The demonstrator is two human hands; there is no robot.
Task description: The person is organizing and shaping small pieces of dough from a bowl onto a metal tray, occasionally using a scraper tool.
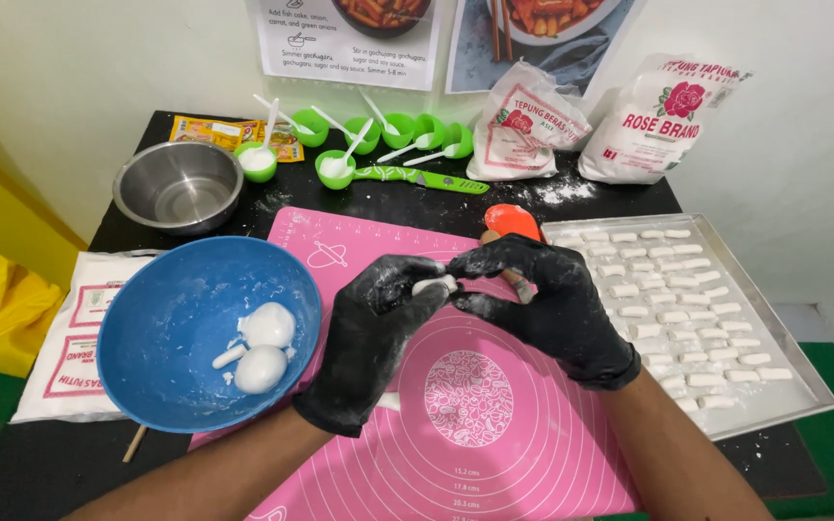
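Both my hands wear black gloves dusted with flour. My left hand [378, 323] and my right hand [542, 304] meet above the pink silicone mat [494, 425] and pinch a small white dough piece [433, 285] between their fingertips. The right hand also holds a wooden handle [516, 282] against its palm, and an orange blade or scraper tip [514, 222] shows just behind it. A blue bowl [171, 309] at the left holds two white dough balls [263, 347] and a small dough roll. A metal tray [784, 328] at the right carries several rows of short white dough pieces.
At the back stand a steel bowl [178, 185], several green measuring spoons and cups [378, 135] with white plastic spoons, and two white flour bags [653, 121]. Another flour bag [74, 338] lies under the blue bowl. Yellow sachets [209, 130] lie by the wall.
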